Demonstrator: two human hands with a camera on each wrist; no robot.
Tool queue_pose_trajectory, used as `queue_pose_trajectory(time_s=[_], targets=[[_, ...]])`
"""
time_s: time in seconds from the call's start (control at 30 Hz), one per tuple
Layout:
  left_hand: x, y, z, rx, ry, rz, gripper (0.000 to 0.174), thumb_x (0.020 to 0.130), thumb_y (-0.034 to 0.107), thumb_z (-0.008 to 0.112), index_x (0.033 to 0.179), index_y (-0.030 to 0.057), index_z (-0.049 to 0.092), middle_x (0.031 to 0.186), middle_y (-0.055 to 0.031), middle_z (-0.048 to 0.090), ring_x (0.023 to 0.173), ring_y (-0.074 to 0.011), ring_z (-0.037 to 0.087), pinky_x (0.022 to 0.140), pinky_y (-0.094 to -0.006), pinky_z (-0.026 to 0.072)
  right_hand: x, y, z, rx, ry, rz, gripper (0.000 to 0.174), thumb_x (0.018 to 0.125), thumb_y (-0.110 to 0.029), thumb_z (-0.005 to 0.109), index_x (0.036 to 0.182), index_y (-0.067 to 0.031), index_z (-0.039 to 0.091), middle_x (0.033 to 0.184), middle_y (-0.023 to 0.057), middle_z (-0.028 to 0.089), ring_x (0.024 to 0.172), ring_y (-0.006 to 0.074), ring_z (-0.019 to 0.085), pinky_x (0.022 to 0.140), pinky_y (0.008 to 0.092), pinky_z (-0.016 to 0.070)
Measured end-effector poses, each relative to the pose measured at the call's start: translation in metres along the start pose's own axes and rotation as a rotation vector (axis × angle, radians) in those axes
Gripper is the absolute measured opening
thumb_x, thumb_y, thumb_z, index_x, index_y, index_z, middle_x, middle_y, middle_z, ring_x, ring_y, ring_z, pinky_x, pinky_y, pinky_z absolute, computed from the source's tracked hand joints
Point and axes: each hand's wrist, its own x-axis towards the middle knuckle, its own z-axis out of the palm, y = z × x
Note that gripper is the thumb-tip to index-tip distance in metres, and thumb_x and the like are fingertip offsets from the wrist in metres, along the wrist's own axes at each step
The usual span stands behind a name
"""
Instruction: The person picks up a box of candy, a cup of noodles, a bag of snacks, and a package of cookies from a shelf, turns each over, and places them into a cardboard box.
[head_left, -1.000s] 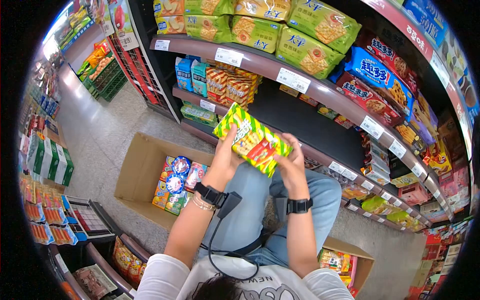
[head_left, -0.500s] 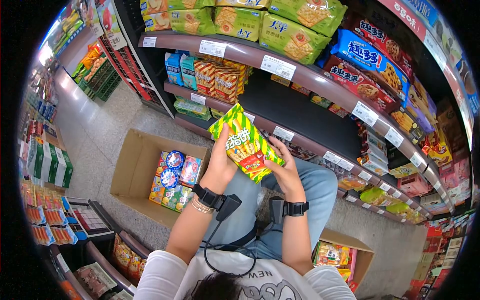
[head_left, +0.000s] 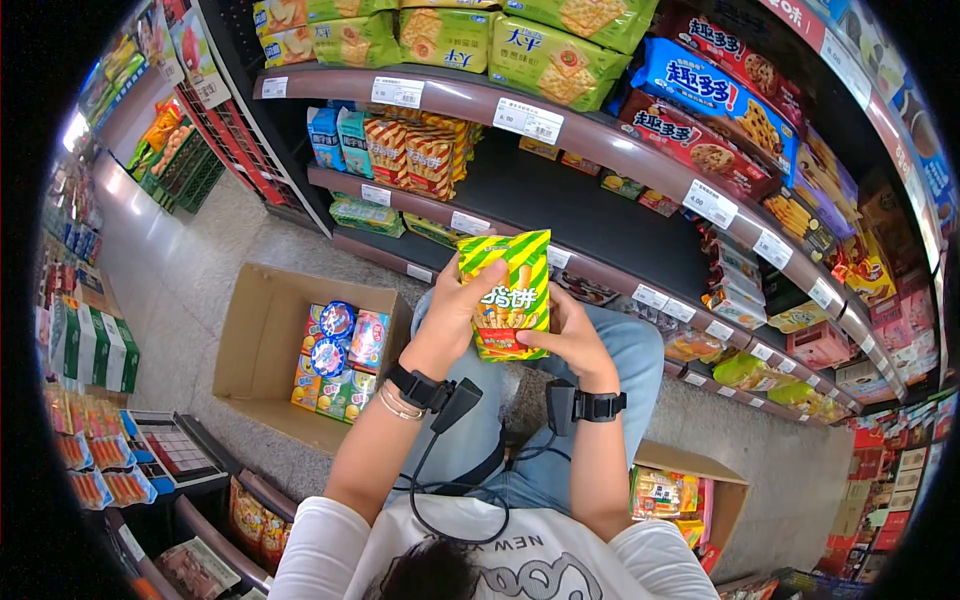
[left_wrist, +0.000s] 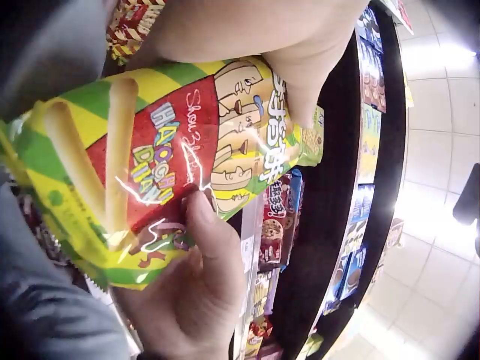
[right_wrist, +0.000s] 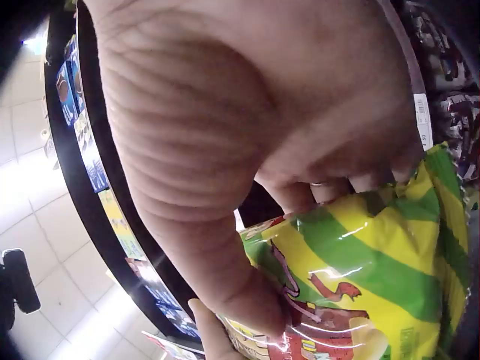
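I hold a green-and-yellow striped snack bag (head_left: 507,295) upright in both hands, in front of the middle shelf. My left hand (head_left: 460,300) grips its left edge, thumb on the printed front. My right hand (head_left: 562,332) holds the lower right corner. In the left wrist view the bag (left_wrist: 150,165) shows biscuit sticks on a red panel, with the left thumb (left_wrist: 300,82) pressed on it and the right hand (left_wrist: 195,292) below. In the right wrist view the right hand (right_wrist: 247,135) curls round the bag (right_wrist: 375,285) from behind.
Curved shelves (head_left: 600,135) with price tags carry cracker and cookie packs; a dark bare stretch (head_left: 560,200) lies behind the bag. An open cardboard box (head_left: 250,340) of snack packs stands on the floor at left. A second box (head_left: 700,490) is at lower right.
The bag has turned from a slant to upright and come down closer to my body. Both hands kept hold of it and shifted with it.
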Motion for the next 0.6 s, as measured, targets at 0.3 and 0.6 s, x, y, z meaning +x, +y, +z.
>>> queue_pose_trajectory(time_s=[0.3,0.6], targets=[[0.005,-0.020,0.002,0.705,0.332,0.316,0.063,0.075,0.028,0.076,0.123,-0.0018,0.048,0.117,-0.0116,0.049,0.103,-0.0201,0.051,0.084,-0.0309,0.0454,0.007,0.016,0.009,-0.171,0.358,-0.237,0.064,0.069,-0.001,0.074,0.124,0.0011,0.041,0.115,0.0092,0.054,0.108,0.0149,0.051,0.093,0.0293,0.0413],[-0.003,-0.013,0.009,0.369,0.012,0.162,0.063,0.075,0.014,0.075,0.127,0.0014,0.042,0.111,-0.0072,0.056,0.099,-0.0138,0.054,0.086,-0.0291,0.0443,0.002,0.013,0.030,-0.145,0.232,-0.331,0.064,0.080,-0.007,0.068,0.135,-0.0023,0.036,0.137,0.0137,0.039,0.129,0.0236,0.036,0.106,0.0372,0.0298]])
